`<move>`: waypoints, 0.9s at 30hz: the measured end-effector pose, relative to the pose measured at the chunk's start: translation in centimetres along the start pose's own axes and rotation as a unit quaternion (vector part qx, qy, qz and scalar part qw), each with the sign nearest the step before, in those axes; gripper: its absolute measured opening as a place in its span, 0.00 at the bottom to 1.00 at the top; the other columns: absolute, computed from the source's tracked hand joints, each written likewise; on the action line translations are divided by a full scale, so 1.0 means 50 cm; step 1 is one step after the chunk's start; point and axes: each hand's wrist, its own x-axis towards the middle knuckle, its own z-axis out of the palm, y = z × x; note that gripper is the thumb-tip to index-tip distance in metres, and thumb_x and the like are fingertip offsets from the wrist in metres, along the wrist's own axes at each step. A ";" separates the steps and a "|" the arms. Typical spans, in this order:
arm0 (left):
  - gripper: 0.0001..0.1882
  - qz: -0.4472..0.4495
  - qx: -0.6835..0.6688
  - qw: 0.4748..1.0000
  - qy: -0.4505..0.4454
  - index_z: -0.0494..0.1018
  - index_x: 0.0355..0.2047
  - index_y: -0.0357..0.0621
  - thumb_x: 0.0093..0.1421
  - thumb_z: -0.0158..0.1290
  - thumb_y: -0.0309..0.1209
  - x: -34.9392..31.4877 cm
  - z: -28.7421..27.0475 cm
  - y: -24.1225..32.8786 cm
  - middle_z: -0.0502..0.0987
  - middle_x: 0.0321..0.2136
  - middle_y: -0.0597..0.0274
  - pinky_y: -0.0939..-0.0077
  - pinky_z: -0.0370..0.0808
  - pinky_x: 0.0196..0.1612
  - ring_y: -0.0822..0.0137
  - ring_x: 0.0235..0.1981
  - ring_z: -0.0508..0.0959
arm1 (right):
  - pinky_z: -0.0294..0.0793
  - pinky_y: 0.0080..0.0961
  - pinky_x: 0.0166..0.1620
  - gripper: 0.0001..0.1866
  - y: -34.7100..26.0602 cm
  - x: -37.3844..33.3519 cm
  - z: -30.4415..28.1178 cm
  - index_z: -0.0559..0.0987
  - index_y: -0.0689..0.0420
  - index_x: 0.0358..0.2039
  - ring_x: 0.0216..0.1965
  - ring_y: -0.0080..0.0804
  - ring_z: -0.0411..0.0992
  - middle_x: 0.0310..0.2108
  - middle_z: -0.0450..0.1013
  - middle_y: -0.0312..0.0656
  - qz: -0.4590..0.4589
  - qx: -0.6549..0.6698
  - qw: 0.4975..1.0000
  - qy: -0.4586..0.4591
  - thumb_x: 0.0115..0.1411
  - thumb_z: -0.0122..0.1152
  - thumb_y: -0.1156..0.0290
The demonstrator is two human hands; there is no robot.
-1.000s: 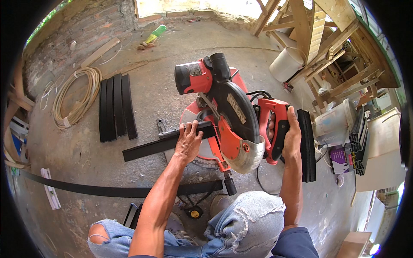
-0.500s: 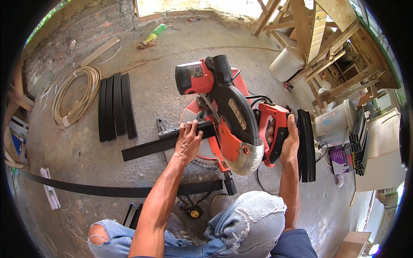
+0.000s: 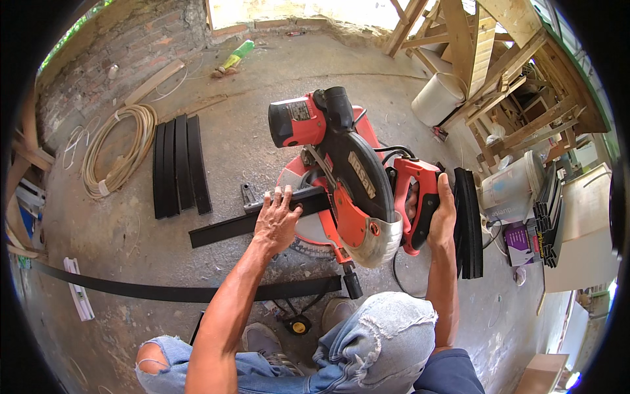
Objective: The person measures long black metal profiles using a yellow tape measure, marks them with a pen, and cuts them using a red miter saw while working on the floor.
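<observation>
A red and black mitre saw [image 3: 359, 180] stands on the floor before me, its head tilted up over the round base. My right hand [image 3: 443, 213] is wrapped round the saw's red and black handle [image 3: 418, 197]. Across the base, against the grey fence [image 3: 252, 205], lies a black channel strip [image 3: 223, 230] whose right end passes toward the blade guard. My left hand [image 3: 279, 220] presses this strip to the fence, fingertips hooked over the top. Whether the blade touches the strip is hidden by the guard.
A long black strip [image 3: 177, 293] and a tape measure [image 3: 298, 324] lie near my feet. Several cut black strips [image 3: 187, 164] and a coiled hose [image 3: 93, 167] are at left. Further strips [image 3: 468, 223], a bucket [image 3: 508, 187] and stacked timber [image 3: 485, 52] stand right.
My left hand has slid a little to the left along the black channel strip and fence. My right hand stays on the handle, and the saw head shows no clear movement.
</observation>
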 end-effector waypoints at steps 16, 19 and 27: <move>0.29 0.011 0.022 0.999 0.030 0.75 0.57 0.55 0.53 0.61 0.31 -0.018 0.016 -0.020 0.64 0.56 0.46 0.54 0.58 0.60 0.50 0.56 0.65 | 0.68 0.22 0.23 0.33 -0.007 0.004 -0.001 0.77 0.60 0.39 0.19 0.26 0.69 0.22 0.71 0.38 0.000 0.017 1.000 -0.007 0.69 0.43 0.39; 0.29 0.016 0.035 0.999 0.024 0.75 0.58 0.55 0.53 0.61 0.31 -0.020 0.016 -0.023 0.63 0.57 0.46 0.54 0.57 0.61 0.50 0.56 0.65 | 0.68 0.22 0.23 0.33 -0.009 0.003 0.003 0.77 0.60 0.39 0.20 0.26 0.69 0.22 0.71 0.38 -0.004 0.012 1.000 -0.010 0.69 0.43 0.39; 0.29 0.006 0.040 0.999 0.021 0.75 0.58 0.57 0.53 0.62 0.31 -0.019 0.013 -0.019 0.63 0.56 0.48 0.53 0.57 0.60 0.51 0.56 0.65 | 0.70 0.20 0.24 0.34 -0.011 0.003 0.006 0.79 0.61 0.34 0.19 0.23 0.69 0.21 0.73 0.37 0.001 -0.007 1.000 0.003 0.71 0.39 0.40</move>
